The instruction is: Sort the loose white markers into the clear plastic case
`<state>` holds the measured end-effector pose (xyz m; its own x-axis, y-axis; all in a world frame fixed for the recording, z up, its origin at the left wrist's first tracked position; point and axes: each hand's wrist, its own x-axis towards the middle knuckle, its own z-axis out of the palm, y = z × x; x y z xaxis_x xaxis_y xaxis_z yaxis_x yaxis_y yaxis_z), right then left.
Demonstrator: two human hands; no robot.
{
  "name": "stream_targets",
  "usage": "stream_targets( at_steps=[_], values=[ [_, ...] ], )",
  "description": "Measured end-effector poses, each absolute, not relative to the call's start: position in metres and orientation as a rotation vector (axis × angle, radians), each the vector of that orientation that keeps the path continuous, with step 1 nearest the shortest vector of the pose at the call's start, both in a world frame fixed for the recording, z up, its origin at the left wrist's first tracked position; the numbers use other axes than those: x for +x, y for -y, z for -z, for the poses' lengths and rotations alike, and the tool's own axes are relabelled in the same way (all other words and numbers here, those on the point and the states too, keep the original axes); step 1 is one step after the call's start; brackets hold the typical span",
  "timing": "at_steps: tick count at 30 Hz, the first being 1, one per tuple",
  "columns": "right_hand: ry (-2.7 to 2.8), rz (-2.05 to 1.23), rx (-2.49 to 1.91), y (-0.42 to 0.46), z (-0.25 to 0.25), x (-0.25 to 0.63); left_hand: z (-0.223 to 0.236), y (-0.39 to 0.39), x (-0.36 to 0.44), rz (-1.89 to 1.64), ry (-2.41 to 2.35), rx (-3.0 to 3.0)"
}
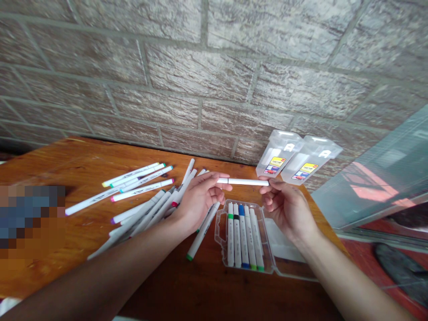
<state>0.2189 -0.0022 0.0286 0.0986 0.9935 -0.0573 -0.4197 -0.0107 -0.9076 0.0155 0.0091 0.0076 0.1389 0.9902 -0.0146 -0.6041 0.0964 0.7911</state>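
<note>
Before me, the glossy wooden table (90, 154) carries a loose spread of white markers (142, 190) on its left, some crossing or overlapping, their ends variously coloured. One green-ended marker (203, 232) lies slanted just beside an open clear case (247, 269) (five markers (245, 236) sit side by side in it). Two translucent containers (309, 156) stand at the far right, near the wall.

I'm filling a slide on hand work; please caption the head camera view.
Two hands hold a white marker level above an open plastic case partly filled with markers.
</note>
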Motion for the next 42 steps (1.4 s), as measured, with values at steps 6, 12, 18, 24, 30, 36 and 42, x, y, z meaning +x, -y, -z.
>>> stream_targets(
  at_steps=[6,12,18,24,30,36,42],
  values=[
    [0.746,-1.377,-0.95,-0.002,-0.028,0.221,-0.011,-0.007,0.015,-1.303,-0.601,0.741],
    [0.768,-1.375,-0.948,-0.003,-0.028,0.22,-0.012,-0.006,0.015,-1.29,-0.578,0.752],
    [0.757,-1.356,-0.958,-0.004,-0.026,0.222,-0.011,-0.005,0.015,-1.262,-0.514,0.801],
    [0.735,-1.349,-0.954,-0.005,-0.023,0.223,-0.011,-0.002,0.014,-1.208,-0.434,0.897],
    [0.732,-1.347,-0.971,-0.006,-0.023,0.224,-0.01,0.001,0.013,-1.167,-0.373,0.977],
    [0.715,-1.354,-0.982,-0.005,-0.025,0.222,-0.01,0.002,0.012,-1.133,-0.351,1.019],
    [0.688,-1.362,-0.973,-0.005,-0.026,0.222,-0.012,0.002,0.014,-1.142,-0.359,1.024]
  ],
)
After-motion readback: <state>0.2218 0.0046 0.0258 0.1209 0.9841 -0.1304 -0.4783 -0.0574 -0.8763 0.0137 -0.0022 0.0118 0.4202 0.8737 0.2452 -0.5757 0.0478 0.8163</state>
